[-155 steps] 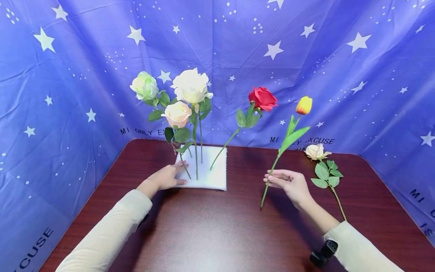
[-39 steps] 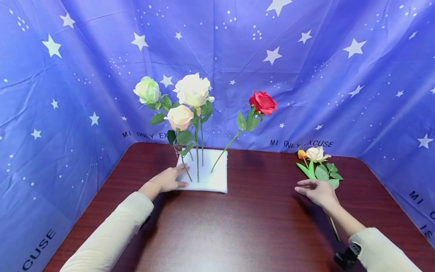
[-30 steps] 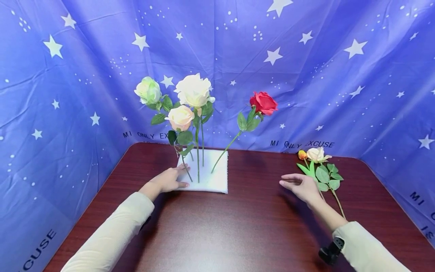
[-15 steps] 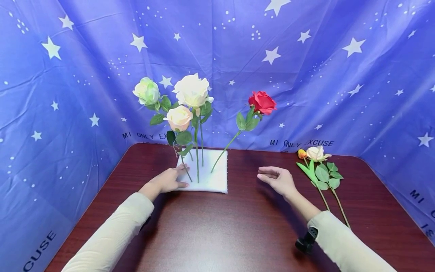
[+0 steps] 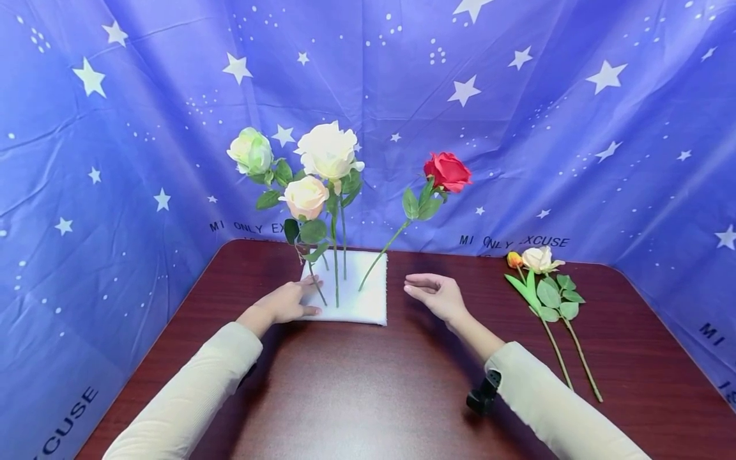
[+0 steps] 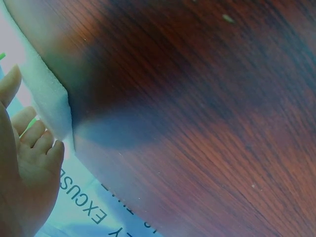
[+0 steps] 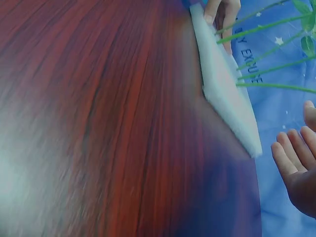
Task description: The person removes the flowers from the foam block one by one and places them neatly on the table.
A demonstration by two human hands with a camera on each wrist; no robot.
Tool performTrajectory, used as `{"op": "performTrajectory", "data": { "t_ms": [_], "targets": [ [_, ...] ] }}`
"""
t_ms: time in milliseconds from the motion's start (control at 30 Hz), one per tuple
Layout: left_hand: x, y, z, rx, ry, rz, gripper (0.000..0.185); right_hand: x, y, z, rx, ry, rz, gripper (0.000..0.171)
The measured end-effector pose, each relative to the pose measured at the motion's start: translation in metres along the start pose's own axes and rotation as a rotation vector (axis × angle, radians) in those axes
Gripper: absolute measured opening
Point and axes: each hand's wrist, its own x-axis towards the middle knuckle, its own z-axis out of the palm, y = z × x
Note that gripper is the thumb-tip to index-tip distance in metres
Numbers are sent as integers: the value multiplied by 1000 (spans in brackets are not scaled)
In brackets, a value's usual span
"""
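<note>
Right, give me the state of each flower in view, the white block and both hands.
Green-white rose: standing, leaning left.
Large white rose: standing, nearly upright.
Peach rose: standing, leaning left.
Red rose: standing, leaning right.
Tulip: lying down.
Cream rose: lying down.
White block: lying flat.
Left hand: resting on the block.
Right hand: empty, apart from the block.
</note>
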Motion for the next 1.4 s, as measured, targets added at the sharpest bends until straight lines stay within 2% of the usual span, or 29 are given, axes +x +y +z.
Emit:
{"op": "performTrajectory", "data": {
  "t_ms": [267,633,1033,1400],
  "targets": [
    [1,-1,-1,16,-4,-2,68,6,-14,28,33,-32,-24,34],
    [2,5,-6,4,-17,-21,66,12,-30,59,95,-96,-59,32],
    [2,3,-2,-19,-12,-68,67,18,-31,93,232,-164,-125,33],
    [3,5,-3,-10,-24,-74,69,22,-29,117,254,-160,-113,30]
  ]
}}
